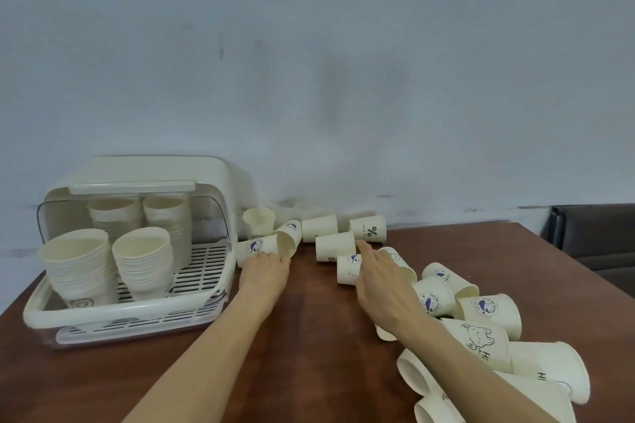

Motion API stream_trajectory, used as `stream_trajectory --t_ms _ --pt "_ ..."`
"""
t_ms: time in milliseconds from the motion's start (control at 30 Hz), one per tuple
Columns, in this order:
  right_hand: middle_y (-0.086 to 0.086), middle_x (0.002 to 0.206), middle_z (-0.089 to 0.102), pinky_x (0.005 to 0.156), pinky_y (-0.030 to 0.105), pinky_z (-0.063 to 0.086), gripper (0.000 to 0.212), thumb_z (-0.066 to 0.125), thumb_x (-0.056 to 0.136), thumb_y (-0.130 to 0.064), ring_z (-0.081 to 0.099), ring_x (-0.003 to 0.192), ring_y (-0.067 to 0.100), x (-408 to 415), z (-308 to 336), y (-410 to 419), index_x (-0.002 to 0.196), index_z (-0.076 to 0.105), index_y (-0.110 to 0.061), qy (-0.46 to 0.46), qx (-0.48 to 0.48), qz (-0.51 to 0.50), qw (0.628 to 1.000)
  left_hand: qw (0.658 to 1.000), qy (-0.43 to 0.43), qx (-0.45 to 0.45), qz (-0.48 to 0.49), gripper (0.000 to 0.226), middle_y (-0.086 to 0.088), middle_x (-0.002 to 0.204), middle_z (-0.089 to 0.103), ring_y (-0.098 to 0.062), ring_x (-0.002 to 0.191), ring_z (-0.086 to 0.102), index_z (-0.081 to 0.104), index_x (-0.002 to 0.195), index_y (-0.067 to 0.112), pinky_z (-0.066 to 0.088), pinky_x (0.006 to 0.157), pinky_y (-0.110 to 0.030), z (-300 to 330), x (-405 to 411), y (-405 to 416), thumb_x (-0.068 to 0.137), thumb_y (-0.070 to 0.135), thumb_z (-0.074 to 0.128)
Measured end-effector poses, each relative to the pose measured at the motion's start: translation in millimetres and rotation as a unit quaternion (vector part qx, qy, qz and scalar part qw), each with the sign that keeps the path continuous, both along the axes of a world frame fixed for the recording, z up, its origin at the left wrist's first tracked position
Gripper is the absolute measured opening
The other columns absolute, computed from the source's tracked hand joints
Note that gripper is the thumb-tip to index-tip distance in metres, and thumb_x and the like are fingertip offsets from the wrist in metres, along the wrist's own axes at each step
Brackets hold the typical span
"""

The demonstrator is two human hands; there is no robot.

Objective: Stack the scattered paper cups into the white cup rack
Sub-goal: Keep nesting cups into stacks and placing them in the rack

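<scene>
A scuffed pale wall fills the far side. A brown table stands near. A dark chair sits far right.

Your white cup rack sits at the desk's left end with its clear lid raised, and four stacks of cream paper cups stand mouth-up on its slatted tray. The loose cups lie tipped over to its right, some plain, some printed with a blue badge, a percent sign or a bear, trailing toward your right side.

Brown table (wooden) bears cups, rack.
</scene>
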State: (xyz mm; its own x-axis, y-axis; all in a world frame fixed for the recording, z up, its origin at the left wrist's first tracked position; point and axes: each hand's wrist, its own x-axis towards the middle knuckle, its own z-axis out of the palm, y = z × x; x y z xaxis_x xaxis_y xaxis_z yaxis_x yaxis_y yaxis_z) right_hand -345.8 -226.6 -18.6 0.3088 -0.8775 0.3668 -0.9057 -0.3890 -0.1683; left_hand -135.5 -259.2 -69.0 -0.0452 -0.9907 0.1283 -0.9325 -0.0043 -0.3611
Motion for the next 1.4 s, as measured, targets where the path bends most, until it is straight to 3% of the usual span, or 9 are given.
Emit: stream_trajectory --t_ms 367,433,500,600,667,767,1033,1200,1400 --pt "0.000 0.118 0.055 0.079 0.029 0.039 0.056 0.044 0.090 -0.013 0.045 0.112 0.019 -12 1 3 0.144 0.029 -0.016 -0.019 0.014 -0.012 1.000 1.000 0.023 -0.004 0.022 0.041 -0.009 0.104 0.061 -0.028 0.093 0.062 0.052 0.117 0.008 0.054 0.076 -0.034 13 -6 13 0.079 -0.006 0.056" --pt "0.001 0.123 0.054 0.088 0.031 0.043 0.056 0.043 0.090 -0.013 0.044 0.116 0.020 -15 3 8 0.144 0.029 -0.015 -0.015 0.019 -0.010 1.000 0.999 0.035 0.004 0.025 0.040 -0.011 0.075 0.064 -0.025 0.066 0.065 0.063 0.090 0.007 0.052 0.051 -0.025 21 -2 17 0.055 -0.001 0.081" --pt "0.001 0.126 0.053 0.091 0.034 0.044 0.056 0.042 0.090 -0.012 0.044 0.117 0.021 -19 7 12 0.144 0.029 -0.014 -0.009 0.017 -0.011 1.000 0.996 0.052 -0.066 -0.017 0.043 -0.010 0.047 0.054 -0.020 0.039 0.056 0.062 0.053 0.006 0.044 0.035 -0.019 27 3 20 0.021 -0.008 0.086" --pt "-0.001 0.121 0.054 0.088 0.032 0.043 0.054 0.042 0.089 -0.011 0.045 0.112 0.019 -25 12 18 0.142 0.032 -0.014 -0.011 0.009 -0.013 1.000 0.996 0.087 -0.019 0.004 0.033 -0.013 0.085 0.067 -0.025 0.081 0.068 0.067 0.090 0.004 0.053 0.061 -0.027 33 4 28 0.061 -0.012 0.071" --pt "-0.001 0.118 0.055 0.087 0.029 0.042 0.052 0.042 0.088 -0.010 0.044 0.111 0.018 -29 16 23 0.140 0.034 -0.014 -0.020 0.009 -0.016 1.000 0.993 0.091 -0.071 -0.019 0.039 -0.011 0.092 0.068 -0.022 0.088 0.068 0.067 0.098 0.005 0.045 0.062 -0.026 47 0 42 0.062 -0.008 0.074" --pt "0.000 0.119 0.055 0.084 0.029 0.042 0.049 0.040 0.089 -0.007 0.044 0.111 0.018 -34 20 29 0.137 0.037 -0.014 -0.016 0.007 -0.025 1.000 0.997 0.065 -0.040 -0.011 0.045 -0.011 0.121 0.059 -0.027 0.112 0.059 0.052 0.126 0.004 0.048 0.080 -0.032 48 -1 51 0.084 -0.010 0.052" --pt "0.002 0.112 0.057 0.084 0.033 0.043 0.034 0.039 0.091 -0.008 0.047 0.104 0.022 -52 22 31 0.124 0.048 -0.013 -0.016 0.019 -0.058 0.998 0.991 0.105 -0.063 -0.052 0.024 -0.001 0.109 0.060 -0.024 0.101 0.058 0.045 0.117 0.017 0.036 0.063 -0.034 62 -20 89 0.094 0.011 0.049" --pt "0.007 0.110 0.059 0.087 0.037 0.043 0.031 0.041 0.090 -0.009 0.051 0.102 0.026 -60 20 7 0.119 0.051 -0.010 -0.012 0.045 -0.097 0.994 0.976 0.192 -0.073 -0.071 0.016 0.002 0.104 0.060 -0.025 0.100 0.058 0.045 0.108 0.020 0.034 0.064 -0.034 58 -33 97 0.101 0.032 0.036" --pt "0.011 0.112 0.062 0.089 0.040 0.045 0.032 0.042 0.089 -0.010 0.055 0.105 0.030 -63 16 -38 0.118 0.055 -0.007 -0.016 0.070 -0.125 0.990 0.983 0.173 -0.033 -0.058 0.017 0.001 0.109 0.056 -0.023 0.102 0.055 0.043 0.116 0.023 0.031 0.065 -0.034 45 -49 105 0.099 0.022 0.044"
